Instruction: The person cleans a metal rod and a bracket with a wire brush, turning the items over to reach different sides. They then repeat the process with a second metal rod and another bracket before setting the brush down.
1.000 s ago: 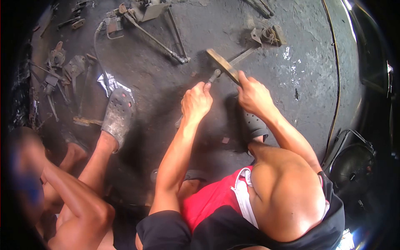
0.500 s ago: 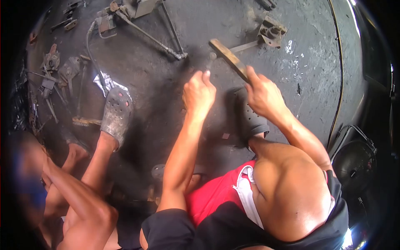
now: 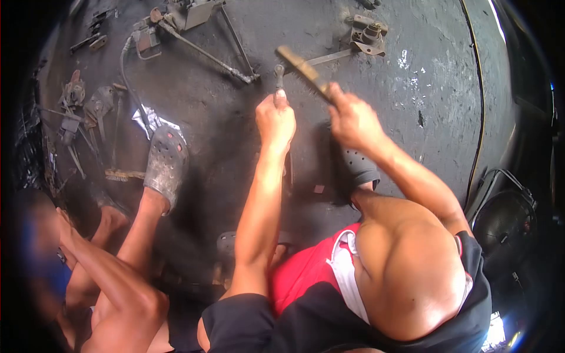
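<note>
My left hand (image 3: 275, 122) is closed around a metal rod, its thumb lying along the top. The rod's rounded eye end (image 3: 279, 71) sticks out beyond the thumb. My right hand (image 3: 355, 117) grips one end of a wooden brush (image 3: 306, 72), smeared by motion. The brush slants up and left, its far end close to the rod's eye. Its bristles cannot be made out clearly. Just past the brush, a flat metal bar (image 3: 331, 57) runs to a rusty bracket (image 3: 369, 36) on the floor.
Linkage rods (image 3: 206, 52) lie on the dark floor (image 3: 424, 106) ahead. Several metal parts (image 3: 70, 112) are at the left, near another brush (image 3: 125, 175). A person (image 3: 118, 282) sits at my left, one clog (image 3: 166, 167) on the floor. A fan (image 3: 503, 220) stands at the right.
The brush and my right hand have moved left and upward. My left hand has shifted slightly left and up, and the rod's eye end shows more clearly.
</note>
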{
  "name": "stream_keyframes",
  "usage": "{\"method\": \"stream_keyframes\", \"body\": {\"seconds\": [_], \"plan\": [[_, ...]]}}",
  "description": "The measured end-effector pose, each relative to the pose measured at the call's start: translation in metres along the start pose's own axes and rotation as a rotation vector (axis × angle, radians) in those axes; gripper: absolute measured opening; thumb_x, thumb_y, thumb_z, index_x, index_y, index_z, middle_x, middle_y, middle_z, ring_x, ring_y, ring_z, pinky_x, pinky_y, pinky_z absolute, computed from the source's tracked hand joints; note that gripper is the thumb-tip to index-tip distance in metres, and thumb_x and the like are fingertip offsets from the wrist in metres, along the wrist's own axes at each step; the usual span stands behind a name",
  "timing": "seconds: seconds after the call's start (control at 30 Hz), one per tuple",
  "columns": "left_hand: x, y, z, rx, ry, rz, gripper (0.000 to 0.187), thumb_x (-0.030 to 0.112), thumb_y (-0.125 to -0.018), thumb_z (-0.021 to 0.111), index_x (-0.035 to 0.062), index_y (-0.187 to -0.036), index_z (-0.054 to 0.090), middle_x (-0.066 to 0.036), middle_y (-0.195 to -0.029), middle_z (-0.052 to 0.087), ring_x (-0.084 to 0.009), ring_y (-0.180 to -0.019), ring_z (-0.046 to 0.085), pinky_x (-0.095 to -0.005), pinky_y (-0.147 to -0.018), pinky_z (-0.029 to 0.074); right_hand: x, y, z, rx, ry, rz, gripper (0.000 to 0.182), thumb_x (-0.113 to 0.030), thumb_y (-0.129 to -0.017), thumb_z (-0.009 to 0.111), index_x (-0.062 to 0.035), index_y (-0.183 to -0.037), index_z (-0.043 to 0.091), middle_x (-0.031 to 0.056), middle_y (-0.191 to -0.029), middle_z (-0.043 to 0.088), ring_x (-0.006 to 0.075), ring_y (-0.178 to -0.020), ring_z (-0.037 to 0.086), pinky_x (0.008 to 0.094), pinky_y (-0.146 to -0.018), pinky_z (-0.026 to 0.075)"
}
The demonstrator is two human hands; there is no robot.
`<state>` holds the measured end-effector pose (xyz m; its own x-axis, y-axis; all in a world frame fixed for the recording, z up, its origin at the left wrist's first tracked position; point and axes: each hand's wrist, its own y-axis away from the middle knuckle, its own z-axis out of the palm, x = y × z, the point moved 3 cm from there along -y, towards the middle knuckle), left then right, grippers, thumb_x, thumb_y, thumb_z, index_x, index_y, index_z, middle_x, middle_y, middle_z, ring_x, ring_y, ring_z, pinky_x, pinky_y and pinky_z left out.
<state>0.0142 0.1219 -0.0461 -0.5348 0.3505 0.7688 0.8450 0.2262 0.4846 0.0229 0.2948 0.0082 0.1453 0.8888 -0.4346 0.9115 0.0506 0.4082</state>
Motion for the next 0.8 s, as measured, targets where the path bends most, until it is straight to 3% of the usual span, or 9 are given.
{"method": "stream_keyframes", "body": {"seconds": [0.1, 0.2, 0.27, 0.43, 0.5, 0.53, 0.57, 0.73, 0.8], "plan": [[0.011, 0.008, 0.004, -0.015, 0.016, 0.031, 0.034, 0.020, -0.096, 0.051, -0.0049, -0.074, 0.059, -0.026, -0.069, 0.060, -0.0425, -0.067, 0.060, -0.0484, -0.064, 0.044, 0.013, -0.021, -0.013, 0.051, 0.022, 0.108, 0.051, -0.016, -0.089, 0.059, -0.0018, -0.136, 0.047, 0.0284, -0.095, 0.063, 0.0477, -0.089, 0.062, 0.0538, -0.079, 0.050], [0.009, -0.005, 0.005, 0.013, 0.079, 0.030, 0.034, 0.020, -0.097, 0.051, -0.0045, -0.074, 0.058, -0.021, -0.065, 0.058, -0.0346, -0.060, 0.055, -0.0445, -0.062, 0.043, 0.004, 0.003, 0.005, 0.071, -0.040, -0.140, 0.053, -0.022, -0.091, 0.056, -0.0075, -0.139, 0.040, 0.0280, -0.101, 0.061, 0.0496, -0.084, 0.063, 0.0576, -0.075, 0.052], [0.006, 0.003, 0.006, -0.082, 0.248, -0.102, 0.038, 0.018, -0.101, 0.048, 0.0011, -0.067, 0.052, 0.002, -0.057, 0.041, -0.0089, -0.052, 0.036, -0.0311, -0.050, 0.032, 0.020, -0.019, -0.001, 0.090, -0.018, 0.003, 0.053, -0.017, -0.088, 0.062, -0.0051, -0.138, 0.048, 0.0284, -0.095, 0.063, 0.0477, -0.086, 0.063, 0.0514, -0.076, 0.052], [0.003, 0.011, 0.012, -0.006, 0.301, -0.042, 0.038, 0.020, -0.102, 0.047, 0.0048, -0.067, 0.052, 0.003, -0.054, 0.039, -0.0063, -0.045, 0.032, -0.0286, -0.041, 0.025, 0.017, -0.003, 0.012, 0.079, -0.074, -0.030, 0.049, -0.017, -0.088, 0.061, -0.0022, -0.134, 0.051, 0.0285, -0.098, 0.064, 0.0445, -0.088, 0.064, 0.0510, -0.078, 0.052], [0.000, 0.008, 0.012, -0.095, 0.335, -0.292, 0.035, 0.017, -0.099, 0.049, -0.0012, -0.069, 0.056, -0.002, -0.060, 0.048, -0.0125, -0.057, 0.042, -0.0340, -0.054, 0.036, 0.029, -0.029, -0.001, 0.136, -0.098, 0.069, 0.049, -0.015, -0.087, 0.060, -0.0013, -0.134, 0.051, 0.0285, -0.098, 0.064, 0.0444, -0.088, 0.064, 0.0508, -0.077, 0.052], [-0.005, 0.006, 0.016, -0.073, 0.345, -0.236, 0.036, 0.018, -0.099, 0.050, -0.0007, -0.069, 0.056, -0.001, -0.058, 0.046, -0.0112, -0.056, 0.041, -0.0328, -0.053, 0.035, 0.027, -0.023, 0.006, 0.118, -0.117, 0.096, 0.048, -0.014, -0.087, 0.060, -0.0008, -0.133, 0.052, 0.0286, -0.098, 0.064, 0.0446, -0.088, 0.064, 0.0503, -0.076, 0.052], [-0.002, 0.007, 0.017, -0.085, 0.332, -0.240, 0.036, 0.018, -0.099, 0.050, -0.0007, -0.069, 0.056, -0.001, -0.058, 0.046, -0.0112, -0.056, 0.041, -0.0328, -0.053, 0.035, 0.012, 0.000, 0.015, 0.056, -0.063, -0.162, 0.049, -0.020, -0.090, 0.056, -0.0043, -0.135, 0.044, 0.0277, -0.098, 0.064, 0.0462, -0.086, 0.065, 0.0558, -0.075, 0.052], [0.003, 0.012, 0.013, -0.113, 0.390, -0.328, 0.036, 0.019, -0.099, 0.050, -0.0011, -0.070, 0.056, -0.001, -0.059, 0.046, -0.0111, -0.057, 0.041, -0.0327, -0.054, 0.035, 0.045, -0.031, 0.003, 0.096, -0.015, 0.042, 0.052, -0.020, -0.090, 0.056, -0.0092, -0.139, 0.040, 0.0281, -0.097, 0.064, 0.0467, -0.087, 0.065, 0.0550, -0.073, 0.053], [0.005, 0.012, 0.014, -0.104, 0.378, -0.290, 0.036, 0.019, -0.099, 0.050, -0.0009, -0.070, 0.056, -0.001, -0.060, 0.046, -0.0111, -0.058, 0.042, -0.0325, -0.055, 0.035, 0.016, 0.003, 0.009, 0.046, -0.136, -0.058, 0.050, -0.021, -0.090, 0.058, -0.0101, -0.137, 0.043, 0.0285, -0.097, 0.063, 0.0471, -0.087, 0.064, 0.0555, -0.076, 0.052]]}}
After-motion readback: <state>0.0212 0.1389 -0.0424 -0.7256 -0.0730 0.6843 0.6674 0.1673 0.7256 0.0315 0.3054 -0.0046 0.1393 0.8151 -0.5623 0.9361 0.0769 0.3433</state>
